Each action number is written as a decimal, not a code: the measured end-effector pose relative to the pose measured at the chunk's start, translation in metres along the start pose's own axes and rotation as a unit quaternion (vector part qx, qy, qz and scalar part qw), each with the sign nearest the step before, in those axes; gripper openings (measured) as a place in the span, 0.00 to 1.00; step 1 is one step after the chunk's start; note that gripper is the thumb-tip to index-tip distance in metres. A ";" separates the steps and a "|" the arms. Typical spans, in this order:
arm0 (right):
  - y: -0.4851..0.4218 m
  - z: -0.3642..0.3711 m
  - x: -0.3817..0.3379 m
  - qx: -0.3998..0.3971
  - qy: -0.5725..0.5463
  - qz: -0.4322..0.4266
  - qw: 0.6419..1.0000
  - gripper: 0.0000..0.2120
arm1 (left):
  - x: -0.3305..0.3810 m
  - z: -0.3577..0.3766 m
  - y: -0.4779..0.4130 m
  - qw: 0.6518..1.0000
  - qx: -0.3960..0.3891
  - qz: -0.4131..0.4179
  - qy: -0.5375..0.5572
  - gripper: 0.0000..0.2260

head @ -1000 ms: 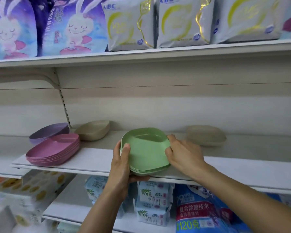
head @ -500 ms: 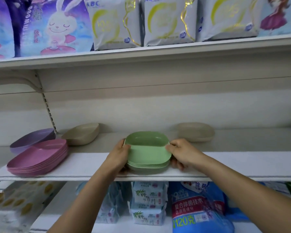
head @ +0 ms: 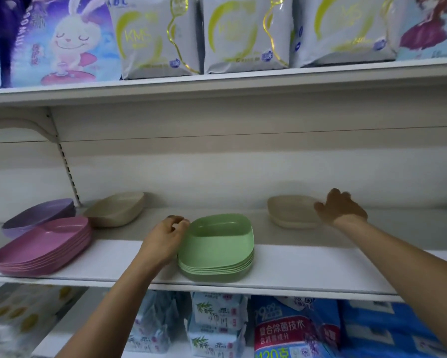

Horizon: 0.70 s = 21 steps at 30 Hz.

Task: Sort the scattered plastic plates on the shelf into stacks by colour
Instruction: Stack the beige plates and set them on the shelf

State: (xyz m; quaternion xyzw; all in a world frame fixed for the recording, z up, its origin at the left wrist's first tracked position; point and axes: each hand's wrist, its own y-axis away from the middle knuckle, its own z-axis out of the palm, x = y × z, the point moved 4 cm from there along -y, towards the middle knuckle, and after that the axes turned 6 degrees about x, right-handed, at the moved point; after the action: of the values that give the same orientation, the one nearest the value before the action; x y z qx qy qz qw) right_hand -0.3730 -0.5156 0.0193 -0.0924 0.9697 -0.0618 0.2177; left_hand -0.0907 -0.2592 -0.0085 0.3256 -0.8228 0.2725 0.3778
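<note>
View: head camera, the only view supplied.
Left hand [head: 163,239]: is resting against the left rim of the green stack [head: 216,250], fingers curled. The back of the hand is hiding the fingertips, so a pinch on the rim cannot be confirmed.
Right hand [head: 342,209]: is hovering with fingers spread apart, holding nothing, well to the right of the left hand and farther back on the shelf [head: 307,267].
Green stack: is sitting near the front edge, just right of the left hand and well left of the right hand, nearer the person than it.
Right beige plates [head: 291,211]: are lying just left of the right hand, the thumb side crossing their right rim. Their long axis is running left to right along the shelf, so the hand is meeting a short end.
Left beige plate [head: 116,209]: is lying tilted, beyond and to the left of the left hand, the green stack standing between the two beige groups.
Nearer hand: the right hand for the right beige plates, the left hand for the left beige plate.
Pink stack [head: 41,245]: is sitting well left of the left hand.
Purple plate [head: 40,213]: is lying behind the pink stack.
Step judged: beige is remaining unmerged. The coming move is likely calling for a grip on one beige group and a carry past the green stack.
</note>
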 end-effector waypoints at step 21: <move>0.047 0.031 -0.175 -0.175 -0.346 -0.091 0.917 0.07 | -0.027 -0.107 -0.018 0.994 0.044 0.024 0.096 0.08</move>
State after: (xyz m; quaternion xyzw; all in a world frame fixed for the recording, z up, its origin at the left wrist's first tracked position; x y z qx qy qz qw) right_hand -0.2111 -0.4365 0.0563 -0.2322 0.8166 0.1251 0.5135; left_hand -0.0164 -0.1876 0.0340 0.2946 -0.7773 0.3476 0.4338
